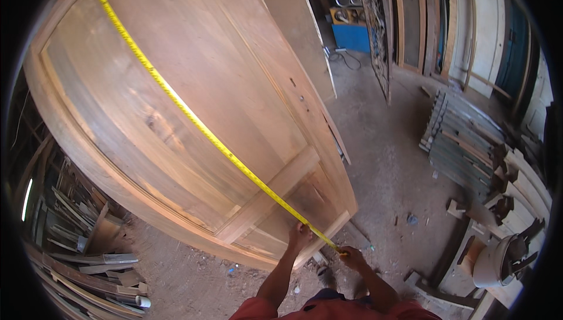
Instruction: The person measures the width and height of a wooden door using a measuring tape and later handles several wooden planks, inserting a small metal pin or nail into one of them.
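Head view. Item: one yellow tape measure [202,128], blade drawn out over a large panelled wooden door [234,97] that lies face up. We record its long axis as a diagonal, from the near right, between the hands, to the far left, where it passes the door's far edge; it runs roughly lengthwise along the door. From the hands, therefore, the blade leads away, far and to the left.

Right hand [352,258]: closed around the near end of the tape measure, just past the door's near edge; we find the case largely hidden by the fingers. Left hand [301,235]: fingers bent at the blade, above the near end of the door; we cannot tell whether they pinch it or only steady it. Of the two, we enter the left hand as nearer to the blade's long run and the right as nearer to the case.

Surroundings, left: a pile of timber offcuts [102,273], near. Right: a stack of corrugated sheets [463,138] at middle depth, and a pale bucket [491,267] among wood pieces, near. Far: a metal grille [375,33] standing upright, with a blue box [352,37] just left of it. We note bare, dusty floor [384,162] between the door and the sheets.
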A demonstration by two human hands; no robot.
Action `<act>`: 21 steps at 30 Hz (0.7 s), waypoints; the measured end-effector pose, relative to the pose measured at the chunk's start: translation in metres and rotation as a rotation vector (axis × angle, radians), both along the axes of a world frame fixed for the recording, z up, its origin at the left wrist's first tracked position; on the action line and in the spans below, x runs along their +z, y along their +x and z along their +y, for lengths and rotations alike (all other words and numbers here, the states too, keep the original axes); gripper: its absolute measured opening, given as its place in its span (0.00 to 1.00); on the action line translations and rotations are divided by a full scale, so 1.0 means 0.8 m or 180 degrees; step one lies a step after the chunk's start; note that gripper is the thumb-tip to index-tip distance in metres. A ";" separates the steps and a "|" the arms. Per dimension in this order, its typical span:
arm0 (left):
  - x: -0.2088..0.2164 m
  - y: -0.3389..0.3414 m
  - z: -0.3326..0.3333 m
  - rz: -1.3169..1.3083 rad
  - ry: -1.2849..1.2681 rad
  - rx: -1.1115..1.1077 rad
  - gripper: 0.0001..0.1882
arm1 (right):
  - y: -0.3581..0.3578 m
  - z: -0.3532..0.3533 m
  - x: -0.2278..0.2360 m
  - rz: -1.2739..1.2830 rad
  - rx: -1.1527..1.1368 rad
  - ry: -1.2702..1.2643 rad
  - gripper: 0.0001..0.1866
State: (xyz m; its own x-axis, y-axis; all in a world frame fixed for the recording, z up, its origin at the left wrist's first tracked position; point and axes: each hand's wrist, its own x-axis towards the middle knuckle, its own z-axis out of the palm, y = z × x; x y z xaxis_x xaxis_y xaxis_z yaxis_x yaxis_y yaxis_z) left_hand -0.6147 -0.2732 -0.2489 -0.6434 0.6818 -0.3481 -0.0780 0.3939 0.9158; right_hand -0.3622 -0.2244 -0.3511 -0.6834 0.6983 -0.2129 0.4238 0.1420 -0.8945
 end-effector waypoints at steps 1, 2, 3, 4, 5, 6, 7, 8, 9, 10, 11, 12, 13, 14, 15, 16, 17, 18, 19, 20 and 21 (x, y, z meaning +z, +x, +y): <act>-0.001 -0.004 0.005 0.0084 0.0072 0.0138 0.10 | 0.026 -0.004 -0.013 -0.0130 -0.0026 0.0003 0.18; -0.007 -0.008 0.011 0.0165 0.0157 0.0256 0.11 | 0.058 -0.009 -0.030 -0.0264 -0.0070 0.0018 0.18; -0.012 -0.011 0.021 0.0246 0.0246 0.0347 0.11 | 0.091 -0.016 -0.055 -0.0403 -0.0163 -0.0034 0.18; -0.011 -0.016 0.030 0.0174 0.0340 0.0473 0.12 | 0.129 -0.026 -0.088 -0.0535 -0.0259 -0.0094 0.17; -0.021 -0.021 0.036 0.0039 0.0391 0.0588 0.12 | 0.184 -0.032 -0.139 -0.0633 -0.0296 -0.0219 0.17; -0.026 -0.036 0.054 0.0614 0.0085 0.0516 0.13 | 0.225 -0.046 -0.186 -0.0713 -0.0350 -0.0345 0.18; -0.027 -0.045 0.053 0.0460 0.0101 0.0488 0.13 | 0.255 -0.050 -0.157 -0.1540 -0.0202 -0.0657 0.17; -0.059 -0.073 0.048 0.0213 0.0269 0.0845 0.14 | 0.301 -0.074 -0.212 -0.1655 -0.0225 -0.0504 0.19; -0.084 -0.093 0.042 -0.0027 0.0354 0.0710 0.15 | 0.361 -0.106 -0.263 -0.1972 0.0039 0.0366 0.18; -0.102 -0.103 0.028 -0.0122 0.0428 0.0765 0.13 | 0.395 -0.134 -0.238 -0.1876 -0.0771 -0.0069 0.20; -0.099 -0.113 0.024 0.0301 0.0385 0.0489 0.06 | 0.392 -0.121 -0.144 -0.2023 -0.1239 -0.1498 0.21; -0.074 -0.109 0.028 -0.0097 0.0140 0.0786 0.06 | 0.428 -0.148 -0.136 -0.1817 -0.1394 -0.0832 0.21; -0.053 -0.102 0.028 -0.0111 0.0260 0.0812 0.07 | 0.445 -0.152 -0.111 -0.1950 -0.1582 -0.1037 0.21; -0.044 -0.101 0.022 -0.0072 0.0246 0.0765 0.07 | 0.457 -0.159 -0.085 -0.2245 -0.1496 -0.0614 0.23; -0.044 -0.101 0.040 -0.0051 0.0243 0.0610 0.06 | 0.473 -0.183 -0.078 -0.2320 -0.1636 -0.0673 0.23; -0.045 -0.101 0.043 -0.0115 0.0276 0.0583 0.06 | 0.485 -0.196 -0.075 -0.2383 -0.1668 -0.0727 0.24; -0.044 -0.102 0.049 -0.0165 0.0341 0.0555 0.06 | 0.493 -0.206 -0.074 -0.2493 -0.1799 -0.0745 0.25; -0.047 -0.103 0.051 -0.0220 0.0401 0.0540 0.06 | 0.500 -0.217 -0.072 -0.2549 -0.1808 -0.0750 0.26; -0.049 -0.108 0.049 -0.0248 0.0443 0.0631 0.05 | 0.501 -0.218 -0.069 -0.2593 -0.1823 -0.0875 0.26; -0.053 -0.110 0.046 -0.0308 0.0554 0.0708 0.05 | 0.501 -0.217 -0.069 -0.2641 -0.1831 -0.1000 0.25; -0.056 -0.112 0.042 -0.0369 0.0661 0.0790 0.05 | 0.496 -0.215 -0.074 -0.2640 -0.1888 -0.1198 0.25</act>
